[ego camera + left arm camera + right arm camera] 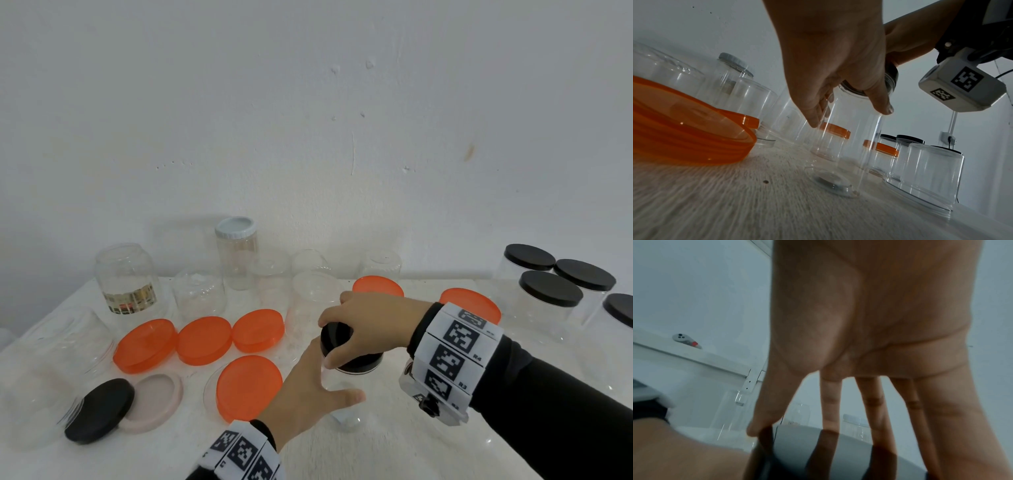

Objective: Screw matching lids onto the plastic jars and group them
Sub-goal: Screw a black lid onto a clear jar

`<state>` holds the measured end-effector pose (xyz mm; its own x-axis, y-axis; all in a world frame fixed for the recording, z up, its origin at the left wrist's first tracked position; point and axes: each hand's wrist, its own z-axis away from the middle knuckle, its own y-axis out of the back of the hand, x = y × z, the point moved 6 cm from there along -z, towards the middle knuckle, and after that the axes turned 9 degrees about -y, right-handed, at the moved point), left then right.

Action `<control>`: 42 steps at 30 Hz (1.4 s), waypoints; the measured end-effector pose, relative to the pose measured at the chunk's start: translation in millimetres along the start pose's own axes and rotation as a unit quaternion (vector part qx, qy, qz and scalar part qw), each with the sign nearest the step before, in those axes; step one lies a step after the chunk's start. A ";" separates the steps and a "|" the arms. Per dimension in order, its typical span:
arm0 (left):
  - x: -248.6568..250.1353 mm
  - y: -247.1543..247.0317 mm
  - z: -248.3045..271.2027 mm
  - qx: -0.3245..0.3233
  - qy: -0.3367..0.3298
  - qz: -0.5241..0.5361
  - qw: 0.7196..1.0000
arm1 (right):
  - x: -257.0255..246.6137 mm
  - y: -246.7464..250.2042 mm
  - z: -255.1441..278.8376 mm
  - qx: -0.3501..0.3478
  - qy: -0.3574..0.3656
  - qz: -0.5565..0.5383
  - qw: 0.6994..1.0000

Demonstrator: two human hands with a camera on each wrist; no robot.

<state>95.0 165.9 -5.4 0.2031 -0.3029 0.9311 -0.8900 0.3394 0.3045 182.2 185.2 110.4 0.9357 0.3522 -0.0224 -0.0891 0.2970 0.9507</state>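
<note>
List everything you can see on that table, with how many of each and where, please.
Black-lidded jars: four, clear, grouped at the far right.
Orange-lidded jars: two, clear, middle back, behind the hands.
Orange lids: four loose, left of centre.
Black lid: one loose, near left, leaning on the pink lid.
Pink lid: one, pale, near left.
White-lidded jar: one, clear, at the back.
Open jars: several, clear, along the back and left; exact count unclear.
Held jar: one, clear, black lid on top, centre.
Table: white.
Left hand: steadies the held jar's side.
Right hand: grips its black lid.
</note>
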 end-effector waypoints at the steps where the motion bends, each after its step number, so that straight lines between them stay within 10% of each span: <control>1: -0.1 0.0 -0.3 0.000 0.000 -0.001 1.000 | 0.6 -0.6 -0.5 -0.001 -0.007 0.000 1.000; 7: -2.3 -1.2 -1.9 0.006 -0.002 -0.001 1.000 | -2.8 3.8 7.3 -0.084 0.038 -0.025 0.995; 18: -2.3 -0.8 -0.8 0.002 -0.005 0.000 1.000 | 2.0 2.7 -1.0 0.000 -0.007 -0.013 1.000; 42: -4.2 -0.6 -1.2 0.007 -0.004 -0.006 1.000 | -3.3 3.7 5.3 -0.056 -0.001 0.004 0.998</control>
<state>95.1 168.0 -9.3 0.2112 -0.3137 0.9257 -0.8932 0.3227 0.3131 180.5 180.4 115.7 0.9353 0.3535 -0.0146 -0.1341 0.3924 0.9099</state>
